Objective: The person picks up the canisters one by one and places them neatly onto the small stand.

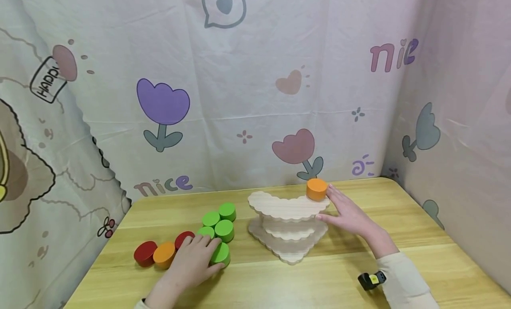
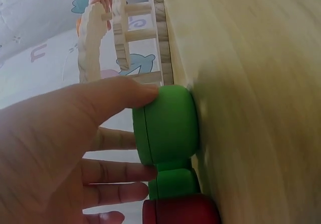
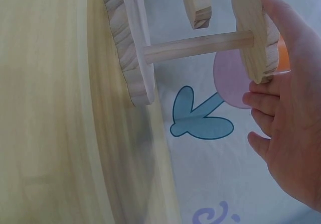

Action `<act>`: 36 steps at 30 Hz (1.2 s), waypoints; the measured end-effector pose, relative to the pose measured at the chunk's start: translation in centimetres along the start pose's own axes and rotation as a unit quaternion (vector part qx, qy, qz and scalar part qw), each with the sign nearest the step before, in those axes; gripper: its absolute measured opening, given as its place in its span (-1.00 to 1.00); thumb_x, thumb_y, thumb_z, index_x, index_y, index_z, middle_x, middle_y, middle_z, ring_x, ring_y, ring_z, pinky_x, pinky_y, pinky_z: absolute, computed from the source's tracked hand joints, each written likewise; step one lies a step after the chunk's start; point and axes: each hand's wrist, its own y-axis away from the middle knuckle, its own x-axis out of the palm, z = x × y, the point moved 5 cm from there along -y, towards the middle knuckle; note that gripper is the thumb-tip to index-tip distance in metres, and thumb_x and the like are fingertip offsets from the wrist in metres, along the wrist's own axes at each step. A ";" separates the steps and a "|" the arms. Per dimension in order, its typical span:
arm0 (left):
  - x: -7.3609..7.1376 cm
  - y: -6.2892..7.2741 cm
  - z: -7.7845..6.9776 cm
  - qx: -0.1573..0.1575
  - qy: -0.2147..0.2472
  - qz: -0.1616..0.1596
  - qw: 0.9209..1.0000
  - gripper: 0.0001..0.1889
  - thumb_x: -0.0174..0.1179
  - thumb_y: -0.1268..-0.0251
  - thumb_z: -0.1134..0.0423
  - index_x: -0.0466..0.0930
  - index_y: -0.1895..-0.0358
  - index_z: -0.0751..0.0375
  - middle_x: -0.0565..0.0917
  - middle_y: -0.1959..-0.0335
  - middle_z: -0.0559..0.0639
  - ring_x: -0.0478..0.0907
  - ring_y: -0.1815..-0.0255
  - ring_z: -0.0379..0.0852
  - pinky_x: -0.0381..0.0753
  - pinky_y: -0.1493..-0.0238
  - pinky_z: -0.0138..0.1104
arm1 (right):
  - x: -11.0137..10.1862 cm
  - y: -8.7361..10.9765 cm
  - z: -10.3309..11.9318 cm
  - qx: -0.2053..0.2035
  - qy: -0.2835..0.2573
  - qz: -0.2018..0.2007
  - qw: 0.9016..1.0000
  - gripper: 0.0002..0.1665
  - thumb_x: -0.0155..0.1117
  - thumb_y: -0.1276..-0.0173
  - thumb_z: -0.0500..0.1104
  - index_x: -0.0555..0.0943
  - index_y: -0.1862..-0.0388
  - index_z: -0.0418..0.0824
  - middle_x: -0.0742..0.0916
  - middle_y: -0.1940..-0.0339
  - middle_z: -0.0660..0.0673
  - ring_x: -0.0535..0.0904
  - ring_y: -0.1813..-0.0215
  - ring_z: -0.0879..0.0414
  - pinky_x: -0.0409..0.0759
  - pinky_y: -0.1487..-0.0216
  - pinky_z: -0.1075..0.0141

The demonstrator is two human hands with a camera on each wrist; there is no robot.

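Note:
My left hand [image 1: 193,261] grips a green round block [image 1: 221,254] at the near end of a group of green ones. In the left wrist view the thumb lies against its upper side, the fingers behind it. Toward the right stands a tiered wooden stand [image 1: 288,207] with scalloped edges and dowel supports. An orange round block [image 1: 317,190] sits on the right end of its top tier. My right hand [image 1: 351,215] rests at that end, fingers nearly straight beside the orange block, thumb at the tier's front edge.
Several other green blocks [image 1: 225,230] stand together beyond my left hand. To its left are a red block [image 1: 145,254], an orange block [image 1: 164,256] and another red block [image 1: 185,239], partly hidden. A printed curtain [image 1: 239,96] hangs behind the wooden table [image 1: 271,287].

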 end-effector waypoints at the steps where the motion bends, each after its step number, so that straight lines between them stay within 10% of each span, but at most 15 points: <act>1: 0.1 -0.1 -0.1 0.002 0.004 0.000 1.000 -0.41 0.35 -0.01 -0.22 0.56 -0.04 0.06 0.56 0.24 -0.06 0.48 0.15 -0.06 0.39 0.08 -0.13 | 0.0 0.0 0.0 0.000 0.000 0.000 1.000 0.15 0.23 -0.24 0.34 0.09 -0.52 -0.35 0.15 -0.56 -0.38 0.02 -0.57 -0.32 0.05 -0.48 -0.23; 20: 0.9 -1.3 -2.1 0.064 0.029 -0.017 0.997 -0.42 0.30 0.09 -0.19 0.51 -0.03 -0.01 0.55 0.11 -0.13 0.41 0.08 -0.14 0.37 0.06 -0.16 | 0.0 0.1 0.0 0.001 0.001 -0.001 1.000 0.16 0.23 -0.24 0.35 0.09 -0.52 -0.36 0.15 -0.56 -0.38 0.01 -0.57 -0.32 0.02 -0.48 -0.22; 36: -2.8 -5.1 -4.8 0.093 0.030 -0.062 0.993 -0.39 0.24 0.07 -0.24 0.52 -0.08 -0.03 0.55 0.14 -0.15 0.40 0.10 -0.16 0.39 0.06 -0.22 | 0.0 0.1 0.0 0.008 -0.004 0.002 1.000 0.16 0.22 -0.24 0.35 0.08 -0.53 -0.35 0.11 -0.57 -0.37 0.00 -0.57 -0.32 0.03 -0.48 -0.23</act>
